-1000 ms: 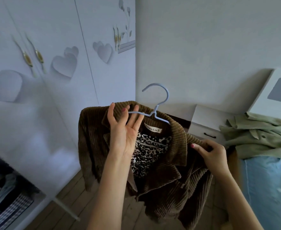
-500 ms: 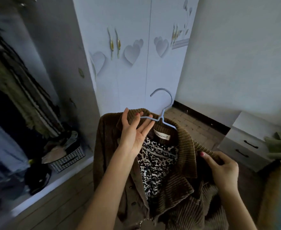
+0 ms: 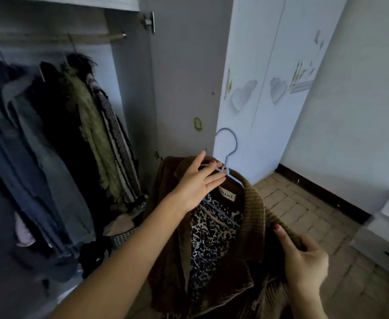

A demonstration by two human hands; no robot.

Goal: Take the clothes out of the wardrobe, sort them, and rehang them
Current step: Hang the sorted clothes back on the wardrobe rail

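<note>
Item: brown corduroy jacket (image 3: pixel 253 217) with leopard-print lining (image 3: pixel 211 236), on a pale blue hanger (image 3: pixel 229 153), held up in front of me at chest height.

Left hand (image 3: pixel 197 183): fingers (image 3: pixel 209 169) nearly straight and spread, the hanger's shoulder bar resting across them just under the hook; I cannot tell whether the thumb pins it.

Right hand (image 3: pixel 303 261): fingers curled around the jacket's right shoulder, pinching the corduroy, index finger laid along the seam.

Position of item: just outside the open wardrobe (image 3: pixel 129 93), beside its inner side panel, hook pointing up and not on the rail (image 3: pixel 57 38).

Change from half a second ago: my view has swung left, so the wardrobe interior now fills the left half, with the rail and the row of hanging clothes (image 3: pixel 57 143) in full sight: blue denim, a dark garment, an olive fuzzy coat (image 3: pixel 92 134), a striped piece. The heart-decorated closed doors (image 3: pixel 264 88) have slid to the right of the hanger. Both hands keep the same hold on the jacket as before.

Also present: white nightstand (image 3: pixel 382 240) at the right edge, tiled floor (image 3: pixel 303 203).
</note>
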